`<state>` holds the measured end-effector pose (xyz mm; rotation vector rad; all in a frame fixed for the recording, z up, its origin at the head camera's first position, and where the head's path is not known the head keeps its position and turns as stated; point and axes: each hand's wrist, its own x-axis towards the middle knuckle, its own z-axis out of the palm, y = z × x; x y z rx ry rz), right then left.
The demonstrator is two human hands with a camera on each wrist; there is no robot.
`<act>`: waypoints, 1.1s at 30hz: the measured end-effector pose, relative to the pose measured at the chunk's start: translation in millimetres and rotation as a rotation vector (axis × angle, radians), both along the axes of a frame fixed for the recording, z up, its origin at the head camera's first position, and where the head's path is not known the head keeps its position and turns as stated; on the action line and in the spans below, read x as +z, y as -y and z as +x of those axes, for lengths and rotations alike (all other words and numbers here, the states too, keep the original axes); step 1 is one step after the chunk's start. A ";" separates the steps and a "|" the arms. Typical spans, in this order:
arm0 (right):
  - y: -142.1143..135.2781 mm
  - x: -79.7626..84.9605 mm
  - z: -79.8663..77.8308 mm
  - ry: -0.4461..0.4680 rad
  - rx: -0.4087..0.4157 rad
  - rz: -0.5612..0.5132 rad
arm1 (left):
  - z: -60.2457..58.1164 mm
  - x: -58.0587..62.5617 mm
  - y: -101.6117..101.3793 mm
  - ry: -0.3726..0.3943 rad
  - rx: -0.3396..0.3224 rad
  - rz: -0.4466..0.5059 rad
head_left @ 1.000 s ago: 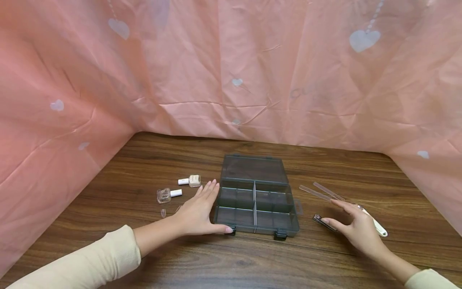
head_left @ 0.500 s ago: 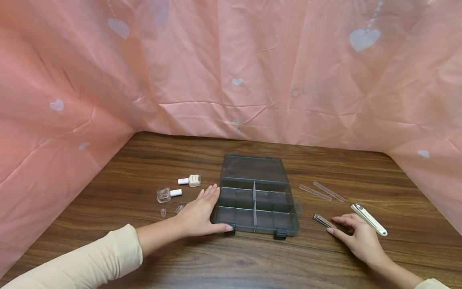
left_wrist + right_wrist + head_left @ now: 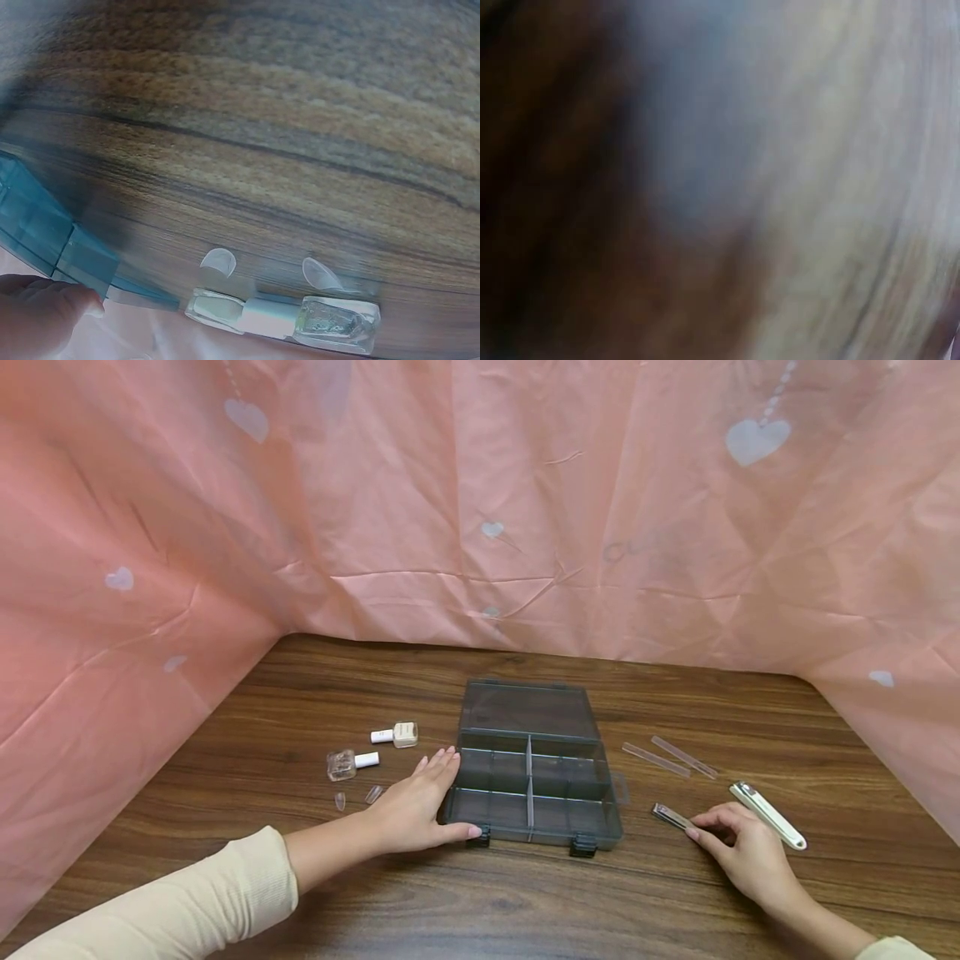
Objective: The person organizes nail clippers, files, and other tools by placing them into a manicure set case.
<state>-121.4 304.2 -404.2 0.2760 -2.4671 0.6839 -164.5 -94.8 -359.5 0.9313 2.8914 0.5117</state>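
A dark translucent organizer box (image 3: 536, 768) lies with its lid laid back, its compartments facing up. Along its left side rests my left hand (image 3: 405, 810), fingers fairly straight and the thumb at the front left latch. In the left wrist view, part of that hand (image 3: 45, 315) touches the bluish box (image 3: 45, 217). My right hand (image 3: 750, 852) pinches the near end of a small metal nail clipper (image 3: 669, 815), which sits at table level. Just beyond the knuckles lies a larger white nail clipper (image 3: 768, 814). The right wrist view is too blurred to show the hand's hold.
Left of the box are a cream nail polish bottle (image 3: 405, 734), a clear nail polish bottle (image 3: 341, 765) and two clear false nails (image 3: 373, 793). Two thin translucent strips (image 3: 656, 760) lie right of the box. Pink curtain (image 3: 525, 527) surrounds the wooden table (image 3: 487, 910).
My right hand has drawn back from over the strips and white clipper, and its fingers have closed on the small nail clipper's near end. The left hand stays almost still at the box.
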 end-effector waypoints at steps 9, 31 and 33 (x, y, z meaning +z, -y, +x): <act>0.0 0.3 -2.3 -0.026 0.015 0.065 | 0.7 1.6 -0.1 0.021 -0.001 -0.003; 3.9 10.8 -4.3 0.176 0.046 0.179 | -0.1 0.4 0.2 0.020 -0.005 -0.007; 4.1 11.0 -4.6 0.167 0.050 0.189 | 0.3 0.9 0.2 0.025 -0.007 -0.008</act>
